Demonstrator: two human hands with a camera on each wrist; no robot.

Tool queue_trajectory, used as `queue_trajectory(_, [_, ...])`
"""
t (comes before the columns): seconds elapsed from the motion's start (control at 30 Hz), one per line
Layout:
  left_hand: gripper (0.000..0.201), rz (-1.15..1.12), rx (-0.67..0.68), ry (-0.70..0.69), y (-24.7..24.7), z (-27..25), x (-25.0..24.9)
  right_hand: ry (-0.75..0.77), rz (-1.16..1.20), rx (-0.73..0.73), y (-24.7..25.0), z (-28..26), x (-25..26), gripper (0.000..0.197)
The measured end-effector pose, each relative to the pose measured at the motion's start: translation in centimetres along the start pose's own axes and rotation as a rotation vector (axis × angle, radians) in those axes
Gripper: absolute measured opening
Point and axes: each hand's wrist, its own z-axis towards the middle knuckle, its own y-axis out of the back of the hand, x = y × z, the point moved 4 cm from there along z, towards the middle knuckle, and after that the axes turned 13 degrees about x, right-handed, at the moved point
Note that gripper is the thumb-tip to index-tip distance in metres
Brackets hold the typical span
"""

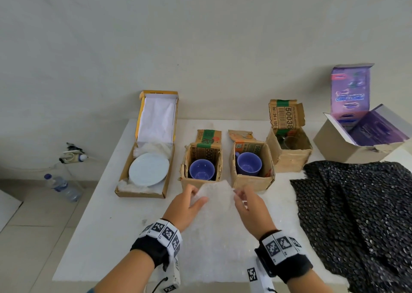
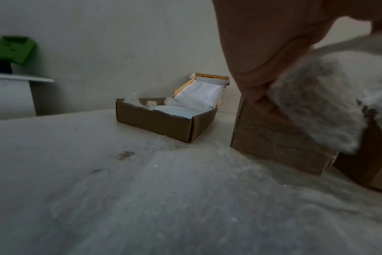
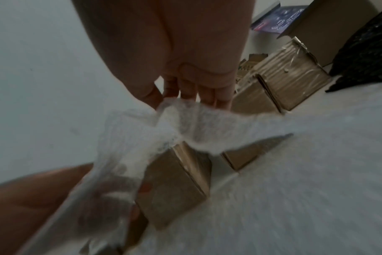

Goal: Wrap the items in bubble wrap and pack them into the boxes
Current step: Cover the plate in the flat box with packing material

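both my hands, left hand (image 1: 186,205) and right hand (image 1: 249,208), pinch the clear bubble wrap (image 1: 215,194) sheet's far edge between them, raised off the counter (image 1: 107,223).

Both hands lift the far edge of a clear bubble wrap sheet (image 1: 214,203) off the white counter (image 1: 107,217). Left hand (image 1: 189,205) pinches its left corner, right hand (image 1: 247,205) its right corner. Just beyond: two small cardboard boxes, left box (image 1: 201,181) and middle box (image 1: 252,181), each holding a blue cup (image 1: 201,170) (image 1: 248,164). Far left, flat open box (image 1: 142,191) with a pale plate (image 1: 149,169) on white padding. Third brown box (image 1: 289,156) right of the cups, contents unclear. Purple-lined carton (image 1: 338,143) at far right. Black bubble wrap (image 1: 361,214) spread along the right counter edge. Water bottle (image 1: 63,188) on the floor, left.
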Motion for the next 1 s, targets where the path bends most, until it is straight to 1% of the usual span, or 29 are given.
queue_trajectory(0.07, [0.052,-0.212,0.049,-0.038,0.1,0.2,-0.5,0.041,0.093,0.031,1.2,0.3,1.4,0.007])
queue_trajectory(0.1, [0.063,-0.258,0.069,-0.062,0.2,0.3,-0.8,0.065,0.132,0.045,1.8,0.5,2.1,0.008])
queue_trajectory(0.13, [0.071,-0.275,0.086,-0.095,0.2,0.5,-1.3,0.092,0.175,0.061,2.3,0.6,2.8,0.009])
queue_trajectory(0.2, [0.080,-0.269,0.094,-0.160,0.6,0.9,-2.3,0.132,0.269,0.103,3.2,1.1,4.0,0.010])
queue_trajectory(0.27, [0.091,-0.238,0.065,-0.211,1.2,1.4,-3.0,0.134,0.379,0.152,3.6,1.7,5.0,0.012])
queue_trajectory(0.33, [0.098,-0.298,0.041,-0.243,2.2,1.8,-3.7,0.114,0.487,0.206,3.8,2.5,5.8,0.014])
queue_trajectory(0.4, [0.096,-0.414,0.041,-0.245,3.3,2.2,-4.0,0.100,0.517,0.226,3.9,3.7,6.2,0.016])
queue_trajectory(0.43, [0.087,-0.448,0.045,-0.242,3.9,2.3,-4.2,0.092,0.511,0.223,3.9,4.3,6.4,0.016])
queue_trajectory(0.5, [0.057,-0.469,0.039,-0.242,4.5,2.3,-4.5,0.074,0.505,0.196,4.1,5.0,7.5,0.017])
queue_trajectory(0.53, [0.047,-0.461,0.007,-0.235,4.9,2.3,-4.5,0.058,0.516,0.181,4.2,5.3,8.0,0.020])
queue_trajectory(0.6, [0.036,-0.413,-0.123,-0.196,5.8,2.2,-4.0,0.032,0.560,0.198,3.9,5.9,8.8,0.029])
queue_trajectory(0.63, [0.037,-0.383,-0.195,-0.166,6.4,2.2,-3.5,0.028,0.576,0.227,3.6,6.1,9.1,0.031])
queue_trajectory(0.67, [0.047,-0.361,-0.248,-0.132,7.0,2.3,-2.9,0.038,0.559,0.246,3.2,6.3,9.3,0.036])
queue_trajectory(0.7, [0.064,-0.362,-0.266,-0.101,7.5,2.5,-2.3,0.044,0.518,0.243,2.8,6.6,9.1,0.045])
queue_trajectory(0.73, [0.079,-0.384,-0.241,-0.078,7.8,2.6,-2.0,0.054,0.464,0.216,2.5,6.9,9.0,0.053])
queue_trajectory(0.77, [0.087,-0.401,-0.213,-0.079,8.1,2.7,-1.7,0.054,0.422,0.164,2.4,7.4,8.8,0.055])
queue_trajectory(0.83, [0.085,-0.371,-0.166,-0.098,8.5,2.6,-1.5,0.063,0.399,0.083,2.1,8.2,8.8,0.055])
queue_trajectory(0.9, [0.083,-0.301,-0.181,-0.131,9.3,2.2,-1.3,0.099,0.352,0.036,1.5,9.2,9.1,0.053])
queue_trajectory(0.97, [0.076,-0.256,-0.219,-0.164,10.4,2.0,-1.0,0.160,0.226,0.058,0.7,9.8,10.0,0.049])
queue_trajectory(1.0, [0.071,-0.251,-0.231,-0.175,11.1,1.8,-0.9,0.194,0.194,0.113,0.2,9.9,10.6,0.050])
